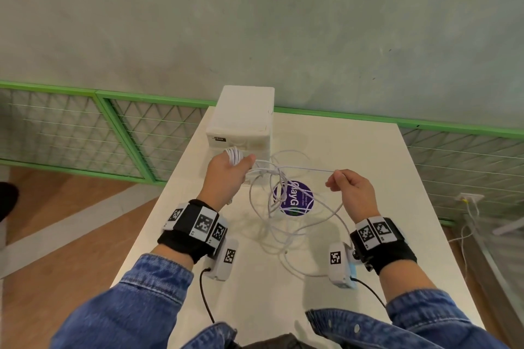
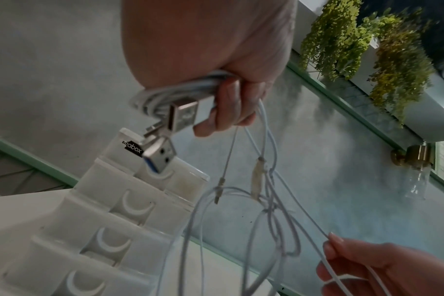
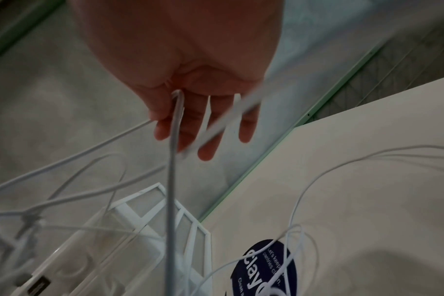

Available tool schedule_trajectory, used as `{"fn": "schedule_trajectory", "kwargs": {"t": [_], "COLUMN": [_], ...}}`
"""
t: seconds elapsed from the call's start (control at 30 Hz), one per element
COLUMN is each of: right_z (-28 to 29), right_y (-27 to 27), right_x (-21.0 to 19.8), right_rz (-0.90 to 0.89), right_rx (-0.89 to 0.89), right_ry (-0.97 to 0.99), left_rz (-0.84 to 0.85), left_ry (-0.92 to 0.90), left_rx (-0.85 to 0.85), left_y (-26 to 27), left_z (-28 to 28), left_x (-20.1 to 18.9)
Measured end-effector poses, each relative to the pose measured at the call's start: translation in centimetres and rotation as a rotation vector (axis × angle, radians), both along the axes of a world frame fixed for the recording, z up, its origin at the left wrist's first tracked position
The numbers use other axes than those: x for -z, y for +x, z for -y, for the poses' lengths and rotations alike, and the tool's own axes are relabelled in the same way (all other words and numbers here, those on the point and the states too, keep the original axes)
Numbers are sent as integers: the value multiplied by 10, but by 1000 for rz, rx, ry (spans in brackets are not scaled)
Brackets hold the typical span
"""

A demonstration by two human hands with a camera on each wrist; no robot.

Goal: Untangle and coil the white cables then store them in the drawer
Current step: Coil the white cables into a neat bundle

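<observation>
White cables (image 1: 286,207) hang tangled at frame centre over the table (image 1: 368,207), a wound coil (image 1: 234,155) clenched in the left hand (image 1: 226,176), one strand pinched by the right hand (image 1: 351,193); untangling seems underway, and next likely needs freeing the knot before the drawers (image 1: 241,122).

My left hand (image 1: 226,171) at frame centre has a curled grip; my right hand (image 1: 351,193), further right, is pinching, both wrists raised.

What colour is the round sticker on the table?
Dark purple with white lettering; the round sticker shows best in the head view, under the white cables.
</observation>
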State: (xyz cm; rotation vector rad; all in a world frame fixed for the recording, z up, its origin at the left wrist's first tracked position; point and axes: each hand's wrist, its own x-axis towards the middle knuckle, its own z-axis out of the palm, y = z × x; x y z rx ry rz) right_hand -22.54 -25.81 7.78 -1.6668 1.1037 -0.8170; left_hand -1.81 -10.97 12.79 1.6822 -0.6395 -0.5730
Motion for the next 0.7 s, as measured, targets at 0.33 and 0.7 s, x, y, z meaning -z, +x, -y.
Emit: {"fn": "schedule_trajectory", "kwargs": {"t": [0.33,0.7], "right_z": [20,-23], "right_y": [-20,28], "right_x": [9,-18], "right_rz": [-89,-129], "right_rx": [178,-331], "right_ry": [30,-575], "left_rz": [103,293], "left_ry": [-76,-12], "left_rx": [-93,160], "left_y": [7,-29], "left_z": [-7,8], "left_x": [-8,-20]}}
